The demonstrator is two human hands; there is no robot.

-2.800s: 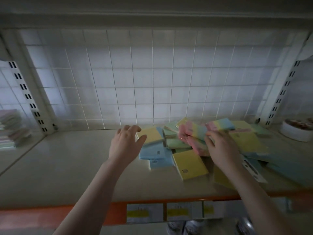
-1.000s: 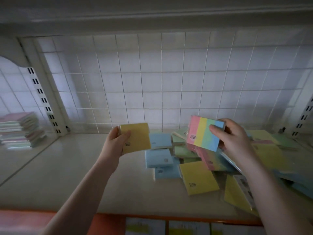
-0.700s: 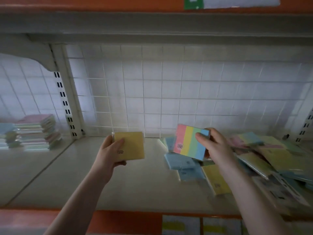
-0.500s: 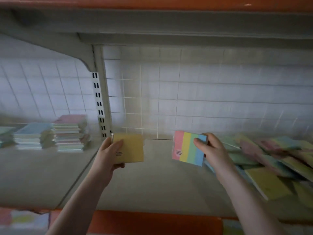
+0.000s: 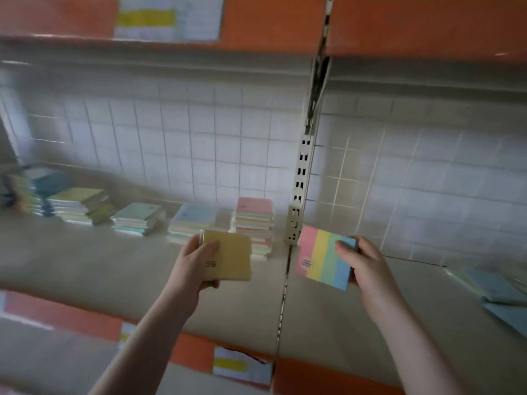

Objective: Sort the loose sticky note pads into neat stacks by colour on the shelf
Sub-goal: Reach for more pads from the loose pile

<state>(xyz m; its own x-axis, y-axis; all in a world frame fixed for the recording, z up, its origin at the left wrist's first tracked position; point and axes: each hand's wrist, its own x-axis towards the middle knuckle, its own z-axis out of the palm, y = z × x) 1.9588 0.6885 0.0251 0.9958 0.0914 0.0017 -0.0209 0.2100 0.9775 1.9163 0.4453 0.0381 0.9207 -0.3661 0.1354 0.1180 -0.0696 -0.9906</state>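
My left hand [image 5: 196, 263] grips a yellow sticky note pad [image 5: 229, 259] above the shelf [image 5: 114, 260], thumb across its face. My right hand [image 5: 368, 266] pinches a rainbow-striped pad [image 5: 322, 259] by its blue edge, just right of the shelf seam. Behind them several sorted stacks line the back of the left bay: a pink-topped striped stack [image 5: 252, 223], a blue-topped stack [image 5: 191, 222], a green stack [image 5: 138, 218], a yellow-green stack [image 5: 81, 205] and a blurred stack [image 5: 31, 192] at far left. Loose blue pads [image 5: 496, 289] lie at the right edge.
A slotted upright post [image 5: 302, 178] divides the two bays in front of a white wire-grid back panel [image 5: 171, 155]. An orange price rail [image 5: 196, 352] with labels runs along the front edge. The shelf above [image 5: 256, 24] also carries an orange rail.
Both hands picked up pads from the loose pile, then carried them left. The view swung left, bringing the sorted stacks into sight and pushing the pile to the right edge.
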